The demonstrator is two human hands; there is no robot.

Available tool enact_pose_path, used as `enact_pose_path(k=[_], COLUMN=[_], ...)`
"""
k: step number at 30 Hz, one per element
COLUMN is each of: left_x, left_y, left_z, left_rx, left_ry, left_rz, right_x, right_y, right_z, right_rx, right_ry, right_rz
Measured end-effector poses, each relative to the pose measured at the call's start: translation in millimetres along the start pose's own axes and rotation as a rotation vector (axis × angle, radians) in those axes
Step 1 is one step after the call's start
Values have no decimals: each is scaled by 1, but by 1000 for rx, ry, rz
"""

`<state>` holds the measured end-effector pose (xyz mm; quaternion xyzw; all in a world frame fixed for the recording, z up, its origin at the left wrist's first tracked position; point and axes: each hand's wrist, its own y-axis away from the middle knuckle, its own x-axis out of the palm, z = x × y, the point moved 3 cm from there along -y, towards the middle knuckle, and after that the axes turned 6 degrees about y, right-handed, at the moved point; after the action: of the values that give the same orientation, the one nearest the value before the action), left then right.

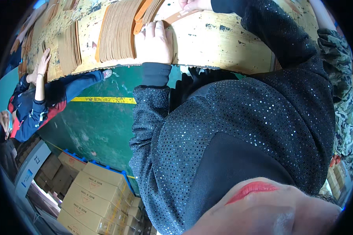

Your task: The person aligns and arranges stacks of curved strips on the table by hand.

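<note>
Here, we see the brown strip (pixel 175 17) slanting across the counter (pixel 219 49), near left to far right, between our palm-down left grip (pixel 157 45) and the closer right grip (pixel 191 4); whether either is closed, we cannot tell.

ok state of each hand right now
Left hand: back up beside the stacked strips; grip can't be told.
Right hand: by a loose strip; grip can't be told.

One flat brown strip (pixel 173 18) with pale marks slants near a tightly packed row of brown strips (pixel 118 31).
</note>
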<state>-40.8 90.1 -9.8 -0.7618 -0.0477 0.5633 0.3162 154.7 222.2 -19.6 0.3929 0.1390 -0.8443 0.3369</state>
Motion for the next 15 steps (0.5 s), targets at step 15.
enact_pose_path(k=[15], left_x=[17], left_y=[-14], left_z=[-9], left_rx=[110], left_ry=[-201], left_rz=[171], right_x=[-22], right_y=[-77], right_z=[18], right_rx=[-520], right_ry=[659], right_rz=[-195])
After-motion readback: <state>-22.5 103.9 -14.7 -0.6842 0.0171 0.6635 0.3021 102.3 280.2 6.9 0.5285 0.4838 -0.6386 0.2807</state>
